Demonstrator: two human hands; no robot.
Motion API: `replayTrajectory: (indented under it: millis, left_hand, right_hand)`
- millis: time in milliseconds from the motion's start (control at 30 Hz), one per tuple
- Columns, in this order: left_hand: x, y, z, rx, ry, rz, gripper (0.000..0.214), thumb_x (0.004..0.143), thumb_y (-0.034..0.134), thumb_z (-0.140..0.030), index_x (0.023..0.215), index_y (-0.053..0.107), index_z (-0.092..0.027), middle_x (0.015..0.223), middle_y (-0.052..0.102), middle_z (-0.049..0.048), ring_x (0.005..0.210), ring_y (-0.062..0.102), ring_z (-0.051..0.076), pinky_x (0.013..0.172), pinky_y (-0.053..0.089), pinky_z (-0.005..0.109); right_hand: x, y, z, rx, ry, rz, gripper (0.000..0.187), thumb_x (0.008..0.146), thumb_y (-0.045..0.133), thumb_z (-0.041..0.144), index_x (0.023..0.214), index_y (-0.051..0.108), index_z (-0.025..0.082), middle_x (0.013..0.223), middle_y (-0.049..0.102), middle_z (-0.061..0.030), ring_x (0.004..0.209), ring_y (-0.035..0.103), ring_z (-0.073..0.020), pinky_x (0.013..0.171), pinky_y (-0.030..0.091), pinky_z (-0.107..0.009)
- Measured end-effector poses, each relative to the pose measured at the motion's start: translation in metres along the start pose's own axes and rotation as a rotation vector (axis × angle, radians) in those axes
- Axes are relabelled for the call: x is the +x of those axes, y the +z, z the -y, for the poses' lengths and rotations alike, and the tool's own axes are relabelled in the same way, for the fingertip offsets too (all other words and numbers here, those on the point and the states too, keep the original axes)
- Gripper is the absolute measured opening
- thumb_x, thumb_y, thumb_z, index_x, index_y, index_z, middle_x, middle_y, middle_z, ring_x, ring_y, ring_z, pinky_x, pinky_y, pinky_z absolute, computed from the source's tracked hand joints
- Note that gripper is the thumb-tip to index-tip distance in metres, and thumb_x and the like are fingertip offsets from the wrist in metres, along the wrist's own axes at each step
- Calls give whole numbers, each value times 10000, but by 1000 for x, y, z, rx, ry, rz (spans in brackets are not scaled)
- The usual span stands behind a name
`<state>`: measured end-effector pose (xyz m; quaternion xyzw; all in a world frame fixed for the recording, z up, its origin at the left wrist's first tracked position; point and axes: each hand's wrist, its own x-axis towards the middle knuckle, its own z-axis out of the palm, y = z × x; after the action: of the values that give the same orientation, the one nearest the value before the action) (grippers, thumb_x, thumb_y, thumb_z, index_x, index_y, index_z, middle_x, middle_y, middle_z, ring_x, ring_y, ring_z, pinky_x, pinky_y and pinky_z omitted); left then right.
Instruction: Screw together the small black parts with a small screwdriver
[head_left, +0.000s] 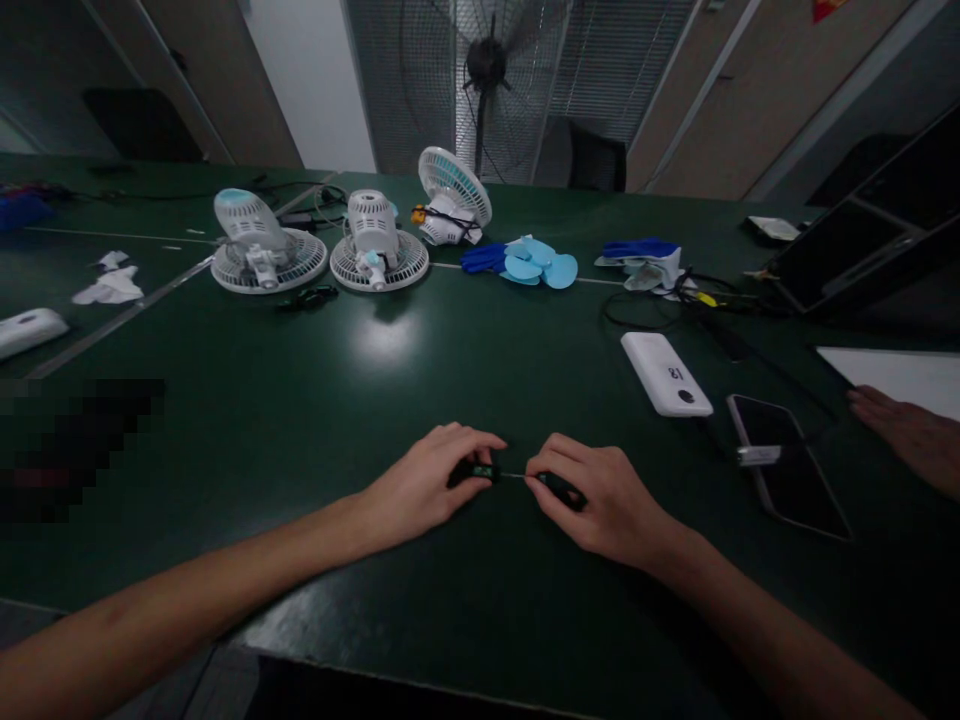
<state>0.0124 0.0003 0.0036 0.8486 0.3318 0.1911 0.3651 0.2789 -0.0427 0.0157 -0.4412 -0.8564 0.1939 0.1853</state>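
Note:
My right hand point(585, 490) is closed around the dark handle of a small screwdriver point(559, 488) just above the green table point(450, 350). Its thin metal shaft points left, towards my left hand point(431, 475). Between the thumb and fingers of that hand is a small black piece with green marks point(482, 471). The shaft's tip meets this piece; whether it goes inside, I cannot tell. Part of the black piece is hidden by my left fingers.
Three white desk fans point(379, 245) stand at the back left, beside light blue fan blades point(540, 262). To the right lie a white power bank point(666, 373), a phone point(787, 465) and cables. Another person's hand point(911, 430) rests at the right edge.

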Motion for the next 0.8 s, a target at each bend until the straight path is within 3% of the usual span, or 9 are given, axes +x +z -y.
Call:
replayTrajectory:
  millis: [100, 300, 600, 700, 800]
  left_hand:
    - [6, 12, -10, -42, 17, 27, 469, 939, 685, -198, 1382, 548, -271, 1135, 663, 44, 1058, 605, 210, 965, 479, 395]
    - [9, 7, -14, -89, -43, 56, 502, 920, 714, -184, 1381, 532, -267, 1106, 674, 24, 1017, 618, 203, 957, 482, 400]
    - [8, 11, -9, -92, -6, 27, 518, 911, 717, -205, 1387, 530, -286, 1108, 677, 45, 1016, 627, 225, 931, 495, 425]
    - [8, 11, -9, -87, -10, 27, 511, 910, 715, -196, 1382, 538, -279, 1098, 679, 44, 1014, 631, 222, 941, 492, 421]
    - [8, 11, -9, -92, -21, 33, 531, 907, 724, -195, 1393, 529, -284, 1099, 679, 32, 1035, 634, 213, 951, 488, 404]
  right_hand:
    - [-1, -5, 0, -13, 1, 51, 98, 987, 580, 239, 1036, 662, 222, 940, 628, -15, 729, 571, -143, 626, 348, -298]
    - [-2, -8, -1, -14, -5, 85, 81, 970, 580, 216, 1007, 652, 213, 936, 623, -16, 736, 566, -145, 651, 363, -308]
    - [-1, -12, 2, -35, -27, 98, 80, 956, 584, 201, 987, 657, 207, 925, 627, -32, 732, 569, -154, 625, 379, -309]
    - [0, -8, 5, 9, -29, 46, 93, 969, 576, 200, 994, 665, 208, 924, 634, -33, 714, 566, -148, 608, 379, -301]
    - [2, -3, 8, 174, -21, -105, 113, 1003, 553, 216, 998, 664, 197, 923, 645, -39, 748, 591, -150, 662, 435, -298]
